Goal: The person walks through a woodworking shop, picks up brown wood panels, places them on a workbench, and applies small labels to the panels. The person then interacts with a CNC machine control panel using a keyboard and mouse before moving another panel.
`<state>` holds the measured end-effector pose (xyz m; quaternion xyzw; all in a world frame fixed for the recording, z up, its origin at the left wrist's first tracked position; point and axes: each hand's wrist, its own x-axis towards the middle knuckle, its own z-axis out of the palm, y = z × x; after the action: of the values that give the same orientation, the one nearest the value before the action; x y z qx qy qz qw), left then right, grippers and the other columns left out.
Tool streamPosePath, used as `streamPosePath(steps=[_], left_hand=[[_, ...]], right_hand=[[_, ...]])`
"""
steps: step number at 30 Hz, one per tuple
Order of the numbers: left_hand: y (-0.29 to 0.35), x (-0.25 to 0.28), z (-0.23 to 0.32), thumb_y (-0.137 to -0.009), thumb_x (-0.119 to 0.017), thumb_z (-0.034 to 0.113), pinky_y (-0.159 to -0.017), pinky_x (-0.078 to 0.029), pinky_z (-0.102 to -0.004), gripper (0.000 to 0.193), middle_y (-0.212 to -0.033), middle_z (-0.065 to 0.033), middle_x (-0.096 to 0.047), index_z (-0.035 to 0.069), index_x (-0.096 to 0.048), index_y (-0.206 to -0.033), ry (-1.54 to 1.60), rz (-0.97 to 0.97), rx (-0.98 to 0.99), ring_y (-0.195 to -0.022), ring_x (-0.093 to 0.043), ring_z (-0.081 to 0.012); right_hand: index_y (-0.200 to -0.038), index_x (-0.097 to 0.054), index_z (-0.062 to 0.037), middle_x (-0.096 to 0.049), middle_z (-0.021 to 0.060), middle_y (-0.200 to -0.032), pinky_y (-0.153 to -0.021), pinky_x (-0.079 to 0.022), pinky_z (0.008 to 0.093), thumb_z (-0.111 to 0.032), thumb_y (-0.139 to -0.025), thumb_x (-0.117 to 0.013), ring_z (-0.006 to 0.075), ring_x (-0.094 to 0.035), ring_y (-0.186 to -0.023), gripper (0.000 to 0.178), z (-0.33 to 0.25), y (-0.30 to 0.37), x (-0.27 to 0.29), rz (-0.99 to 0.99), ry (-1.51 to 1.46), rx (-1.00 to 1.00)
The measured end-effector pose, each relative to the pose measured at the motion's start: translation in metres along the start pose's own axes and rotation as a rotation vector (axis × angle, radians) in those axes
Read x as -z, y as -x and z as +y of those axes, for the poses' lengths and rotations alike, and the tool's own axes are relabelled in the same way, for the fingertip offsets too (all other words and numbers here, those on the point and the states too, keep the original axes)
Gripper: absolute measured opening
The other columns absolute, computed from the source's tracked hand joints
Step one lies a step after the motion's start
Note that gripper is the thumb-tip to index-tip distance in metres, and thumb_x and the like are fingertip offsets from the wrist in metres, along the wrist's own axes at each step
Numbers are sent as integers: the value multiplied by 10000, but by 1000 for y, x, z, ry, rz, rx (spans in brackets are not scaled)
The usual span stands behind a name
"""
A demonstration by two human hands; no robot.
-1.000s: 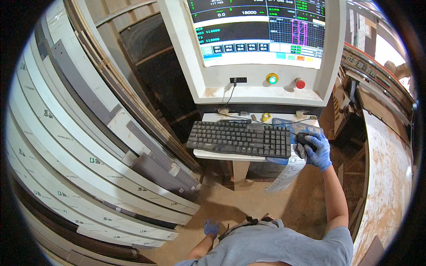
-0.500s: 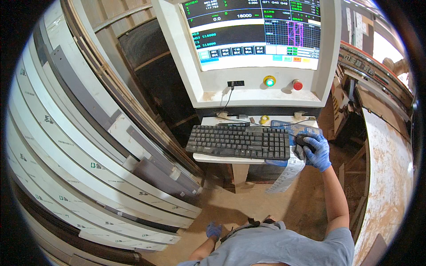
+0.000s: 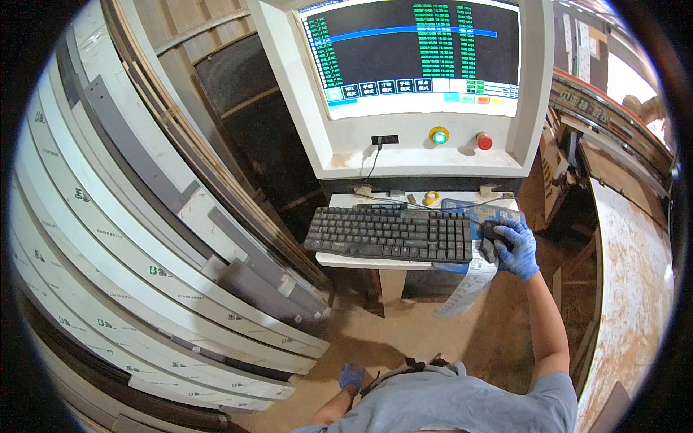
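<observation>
My right hand (image 3: pixel 517 249), in a blue glove, is closed over a black mouse (image 3: pixel 491 229) at the right end of a small white shelf (image 3: pixel 346 260). Fingers and palm hide part of the mouse. Just left of it lies a black keyboard (image 3: pixel 393 234), dusty and touched by neither hand. A paper strip (image 3: pixel 468 287) with print hangs over the shelf's front edge below the mouse. Down by my side hangs my left hand (image 3: pixel 351 377), also gloved in blue, with its fingers loosely apart and nothing in them.
Above the shelf stands a white control cabinet with a lit screen (image 3: pixel 419 58), a green-lit button (image 3: pixel 439 136) and a red knob (image 3: pixel 484 141). Long boards (image 3: pixel 137 252) are stacked at left. A dusty white panel (image 3: pixel 628 289) lies at right. A yellow ring (image 3: pixel 431 197) sits behind the keyboard.
The screen has switched from a coordinate display with a graph to a list with one row highlighted in blue. My right hand stays on the mouse; my left hand has hardly moved.
</observation>
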<state>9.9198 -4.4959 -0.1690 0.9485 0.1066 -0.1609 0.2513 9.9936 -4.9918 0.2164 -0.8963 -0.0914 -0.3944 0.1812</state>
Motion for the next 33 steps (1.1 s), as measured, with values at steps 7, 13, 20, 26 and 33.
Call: streamPosePath(steps=[7,13,20,26,33], left_hand=[[8,11,9,-826,-524,565,-1021,-369,-463,733,-1362,-225,-441,31,-455,-1324,-48,-83,73,-1250,-419,-391],[12,34,34,-820,-591,443,-993,-396,-448,527,-1307,-181,-491,88,-560,-1209,-41,-159,59,-1202,-462,-381],[-4,8,-5,-791,-628,423,-998,-398,-414,551,-1301,-193,-495,102,-544,-1230,-30,-109,75,-1204,-464,-359],[6,25,25,-785,-635,430,-980,-410,-427,582,-1280,-214,-499,116,-504,-1259,27,-125,140,-1197,-466,-367],[-4,9,-1,-778,-595,548,-920,-440,-523,658,-1254,-248,-514,109,-508,-1260,-66,-87,78,-1138,-515,-411]], right_hand=[[-983,-644,-54,-629,168,-1058,-844,-502,407,-75,-676,-693,353,-616,-955,312,-1,1,-8,-19,-88,-24],[-998,-642,-53,-615,171,-1104,-868,-495,404,-67,-702,-693,353,-608,-984,301,9,9,-7,-30,-71,-57],[-1034,-633,-45,-608,176,-1119,-889,-483,397,-76,-732,-676,353,-596,-1014,306,0,0,-15,-41,-139,-33],[-1029,-632,-46,-608,176,-1119,-887,-484,396,-82,-730,-678,355,-598,-1008,304,7,7,-11,-44,-115,-52],[-1014,-633,-50,-610,177,-1106,-883,-487,397,-68,-708,-692,362,-599,-999,313,4,3,-14,-21,-97,-35]])
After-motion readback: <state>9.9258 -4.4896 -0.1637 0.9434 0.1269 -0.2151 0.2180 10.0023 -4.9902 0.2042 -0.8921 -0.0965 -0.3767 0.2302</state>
